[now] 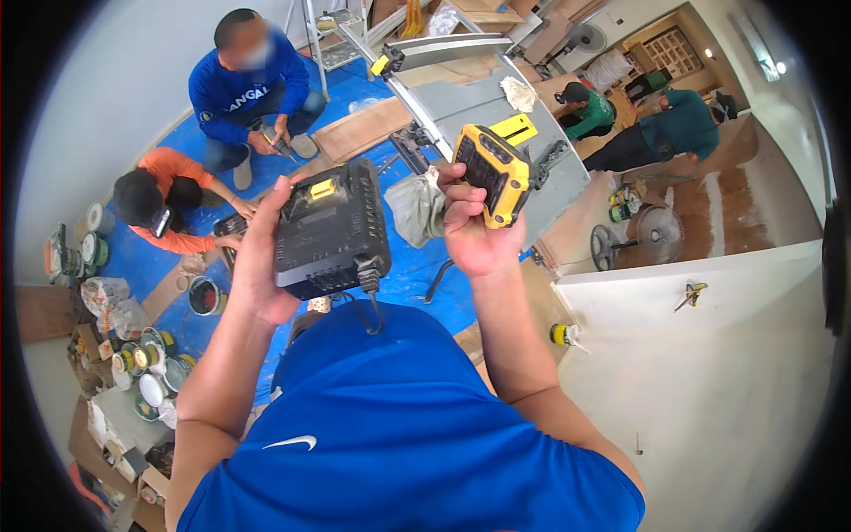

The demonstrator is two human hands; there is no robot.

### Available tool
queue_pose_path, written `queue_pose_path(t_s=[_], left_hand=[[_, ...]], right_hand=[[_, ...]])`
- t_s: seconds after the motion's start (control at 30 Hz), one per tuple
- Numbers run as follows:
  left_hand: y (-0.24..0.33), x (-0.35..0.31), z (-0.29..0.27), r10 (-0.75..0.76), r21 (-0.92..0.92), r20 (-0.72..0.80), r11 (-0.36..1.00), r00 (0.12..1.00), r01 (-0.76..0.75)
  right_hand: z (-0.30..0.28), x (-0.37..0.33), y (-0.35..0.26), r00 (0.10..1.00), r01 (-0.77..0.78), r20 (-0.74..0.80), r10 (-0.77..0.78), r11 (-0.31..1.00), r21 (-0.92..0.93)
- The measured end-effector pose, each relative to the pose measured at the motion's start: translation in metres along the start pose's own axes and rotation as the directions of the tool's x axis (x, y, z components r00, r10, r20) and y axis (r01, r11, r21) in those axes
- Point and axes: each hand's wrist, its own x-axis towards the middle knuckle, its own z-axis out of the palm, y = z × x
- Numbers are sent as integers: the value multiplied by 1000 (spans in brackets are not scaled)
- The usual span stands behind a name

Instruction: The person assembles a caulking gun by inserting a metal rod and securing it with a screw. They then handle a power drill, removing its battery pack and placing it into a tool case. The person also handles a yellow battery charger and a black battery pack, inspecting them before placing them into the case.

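Observation:
My left hand (264,253) is closed round the side of a black battery charger (332,232), which has a yellow patch on its upper face. A power cord (370,293) runs from the charger's near edge down in front of my blue shirt. In my right hand (483,239) I grip a yellow and black power tool battery (493,176), its dark face turned toward the charger. Battery and charger are held up in the air, apart from each other. Parts of my right fingers are hidden behind the battery.
Beyond my right hand stands a grey table saw (456,97) with a yellow push stick (514,129). Two people work on the blue sheet (350,97) at left, one with a power tool (277,142). Paint buckets (152,387) crowd the left. A fan (658,232) and two more people are at right.

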Motion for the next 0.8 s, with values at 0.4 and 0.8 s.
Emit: queue_pose_path(t_s=[0.4, 0.8], left_hand=[[-2, -1, -1, 47, -6, -62, 999, 997, -48], [-6, 9, -9, 99, 6, -48, 995, 994, -98]], right_hand=[[27, -4, 4, 993, -32, 117, 22, 996, 87], [25, 1, 2, 938, -115, 339, 72, 988, 107]])
